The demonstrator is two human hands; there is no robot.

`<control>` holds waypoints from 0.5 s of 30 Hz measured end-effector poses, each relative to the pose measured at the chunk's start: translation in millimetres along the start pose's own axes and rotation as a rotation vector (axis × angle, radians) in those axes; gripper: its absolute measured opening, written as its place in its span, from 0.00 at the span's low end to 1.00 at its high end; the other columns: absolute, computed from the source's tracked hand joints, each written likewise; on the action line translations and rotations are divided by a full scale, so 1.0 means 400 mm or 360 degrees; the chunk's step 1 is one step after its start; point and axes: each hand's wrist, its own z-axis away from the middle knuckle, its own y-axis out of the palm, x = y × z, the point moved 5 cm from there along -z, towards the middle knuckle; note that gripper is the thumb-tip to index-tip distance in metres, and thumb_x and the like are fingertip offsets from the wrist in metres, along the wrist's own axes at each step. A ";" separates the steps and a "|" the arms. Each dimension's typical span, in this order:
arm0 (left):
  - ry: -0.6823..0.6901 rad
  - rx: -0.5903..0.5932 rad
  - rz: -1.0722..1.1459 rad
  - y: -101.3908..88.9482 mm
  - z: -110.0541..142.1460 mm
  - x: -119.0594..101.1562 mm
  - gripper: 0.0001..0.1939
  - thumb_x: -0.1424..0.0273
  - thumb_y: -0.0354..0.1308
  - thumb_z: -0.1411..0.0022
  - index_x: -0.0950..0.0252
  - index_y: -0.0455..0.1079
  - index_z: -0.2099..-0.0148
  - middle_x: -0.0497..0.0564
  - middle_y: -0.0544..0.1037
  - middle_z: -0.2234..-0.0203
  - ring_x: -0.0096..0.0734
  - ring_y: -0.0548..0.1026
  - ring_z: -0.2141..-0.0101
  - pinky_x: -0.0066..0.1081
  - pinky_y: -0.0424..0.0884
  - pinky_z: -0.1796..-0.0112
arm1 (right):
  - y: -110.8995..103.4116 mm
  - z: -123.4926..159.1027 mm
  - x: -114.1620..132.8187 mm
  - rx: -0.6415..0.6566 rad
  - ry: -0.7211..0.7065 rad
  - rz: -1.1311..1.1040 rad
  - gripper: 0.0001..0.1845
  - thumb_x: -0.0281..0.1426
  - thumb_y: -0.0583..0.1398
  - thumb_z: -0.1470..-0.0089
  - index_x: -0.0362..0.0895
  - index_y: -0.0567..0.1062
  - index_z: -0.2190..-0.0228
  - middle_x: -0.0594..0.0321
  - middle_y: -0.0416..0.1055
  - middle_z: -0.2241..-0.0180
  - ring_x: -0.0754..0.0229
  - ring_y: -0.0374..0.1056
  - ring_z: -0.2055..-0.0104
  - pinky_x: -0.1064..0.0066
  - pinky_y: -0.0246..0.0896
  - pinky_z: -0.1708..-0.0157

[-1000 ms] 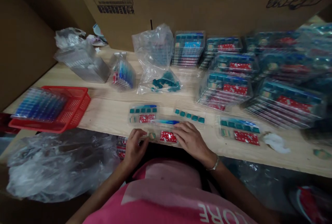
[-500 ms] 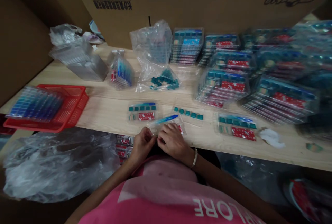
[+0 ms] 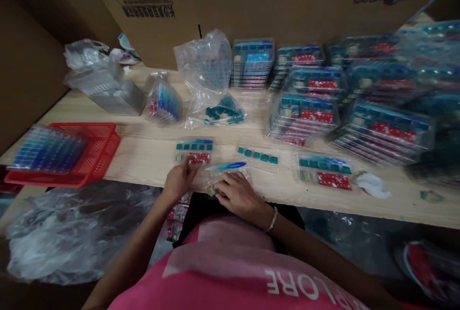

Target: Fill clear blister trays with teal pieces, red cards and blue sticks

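Note:
A transparent plastic pack (image 3: 226, 174) with a blue slim strip (image 3: 226, 166) inside lies on the wooden table (image 3: 143, 171) at its front edge. My right hand (image 3: 239, 195) rests over the pack's near edge, fingers gripping it, and a small teal piece (image 3: 212, 191) shows by the fingertips. My left hand (image 3: 178, 181) lies just left of that pack, its fingertips reaching the lower edge of another pack with teal squares and a red label (image 3: 194, 152). The contents under my right hand are hidden.
Further packs (image 3: 258, 155) (image 3: 323, 171) lie along the table. Tall stacks of packs (image 3: 305, 116) fill the back right. A red basket (image 3: 86, 154) sits at left, plastic bags (image 3: 212, 75) at the back, a cardboard box (image 3: 215, 13) behind them, and a crumpled bag (image 3: 79, 233) below the edge.
My hands were together at the pack's near edge; my left hand has moved left, away from my right. The pack now sits under my right hand, and the view has drifted slightly.

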 end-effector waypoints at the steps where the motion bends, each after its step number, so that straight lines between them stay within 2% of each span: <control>1: -0.0040 -0.0064 -0.0020 -0.012 -0.004 0.013 0.15 0.62 0.48 0.38 0.64 0.64 0.52 0.41 0.63 0.85 0.27 0.65 0.81 0.25 0.55 0.76 | 0.001 -0.002 0.000 0.0002 0.0005 -0.0004 0.05 0.31 0.57 0.42 0.44 0.73 0.66 0.60 0.66 0.66 0.58 0.60 0.61 0.65 0.50 0.59; 3: -0.0070 -0.0206 0.0037 -0.031 0.005 0.028 0.14 0.62 0.49 0.38 0.64 0.65 0.53 0.41 0.63 0.84 0.26 0.64 0.81 0.24 0.56 0.76 | 0.005 -0.005 -0.001 0.0001 0.0024 -0.0008 0.05 0.31 0.57 0.42 0.44 0.73 0.67 0.60 0.67 0.66 0.59 0.61 0.62 0.66 0.50 0.60; 5: 0.0037 -0.0244 0.0192 -0.029 0.031 0.019 0.13 0.62 0.51 0.39 0.63 0.65 0.55 0.42 0.65 0.81 0.24 0.66 0.80 0.23 0.60 0.75 | 0.008 -0.007 -0.002 -0.0004 0.0042 -0.0010 0.06 0.31 0.57 0.42 0.44 0.74 0.68 0.60 0.67 0.66 0.59 0.61 0.62 0.66 0.50 0.60; 7: 0.0219 -0.0105 0.0408 -0.003 0.066 -0.010 0.13 0.64 0.55 0.42 0.63 0.66 0.55 0.46 0.69 0.71 0.21 0.68 0.77 0.23 0.64 0.74 | 0.009 -0.009 -0.001 -0.0003 0.0049 -0.0006 0.06 0.31 0.57 0.42 0.44 0.74 0.67 0.60 0.67 0.66 0.59 0.61 0.62 0.65 0.49 0.59; 9: 0.0315 0.0058 0.0616 0.033 0.096 -0.039 0.15 0.66 0.57 0.44 0.62 0.67 0.54 0.49 0.68 0.62 0.19 0.69 0.76 0.23 0.67 0.73 | 0.009 -0.011 0.000 0.0018 0.0053 0.0001 0.05 0.30 0.58 0.43 0.44 0.75 0.66 0.60 0.67 0.65 0.59 0.61 0.61 0.65 0.49 0.59; 11: 0.0275 0.0096 0.0773 0.062 0.112 -0.053 0.16 0.68 0.59 0.46 0.62 0.67 0.54 0.49 0.65 0.59 0.17 0.69 0.77 0.23 0.68 0.74 | 0.008 -0.016 0.002 0.0047 0.0071 0.0020 0.05 0.30 0.58 0.43 0.44 0.74 0.66 0.60 0.67 0.65 0.58 0.61 0.61 0.65 0.49 0.58; 15: 0.0119 0.0059 0.0924 0.091 0.117 -0.051 0.13 0.69 0.59 0.47 0.63 0.66 0.57 0.47 0.64 0.64 0.16 0.67 0.79 0.22 0.64 0.79 | 0.016 -0.027 0.009 0.0091 0.0154 0.0096 0.05 0.31 0.58 0.44 0.43 0.74 0.68 0.59 0.69 0.65 0.57 0.63 0.61 0.64 0.49 0.59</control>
